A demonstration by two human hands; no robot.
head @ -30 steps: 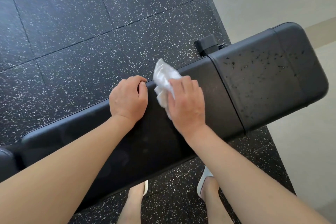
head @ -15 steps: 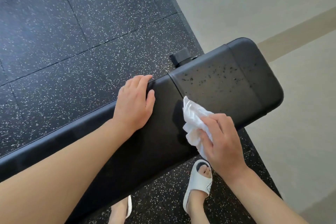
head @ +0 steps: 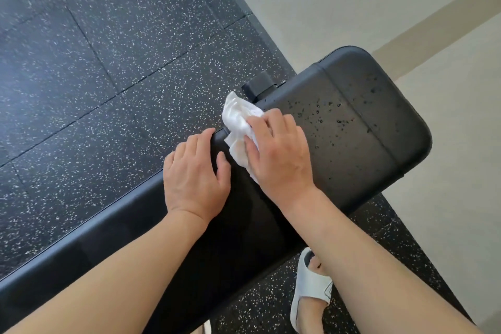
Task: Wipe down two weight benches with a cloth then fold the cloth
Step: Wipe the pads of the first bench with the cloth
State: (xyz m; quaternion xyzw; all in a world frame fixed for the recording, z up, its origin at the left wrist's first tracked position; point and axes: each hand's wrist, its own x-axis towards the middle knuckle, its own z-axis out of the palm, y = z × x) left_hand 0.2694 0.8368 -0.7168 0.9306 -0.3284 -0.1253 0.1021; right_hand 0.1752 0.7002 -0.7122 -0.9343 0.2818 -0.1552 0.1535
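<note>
Now right hand [head: 279, 154] pressing cloth [head: 238, 119] on bench [head: 352, 122], left hand [head: 195, 173] bracing

I find the desk [head: 360, 144] pad open rightward of my right hand [head: 279, 154], droplets only; my left hand [head: 195, 179] blocks passage leftward.

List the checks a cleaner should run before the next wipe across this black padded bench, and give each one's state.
1. White crumpled cloth held by the right hand: ok.
2. Left hand steadying the black padded weight bench at its far edge: ok.
3. Droplets on the end pad wiped off: not ok.
4. Pad section beneath the forearms dry: cannot tell.
5. Pale slide sandal on the speckled rubber floor, beside the bench: ok.
</note>
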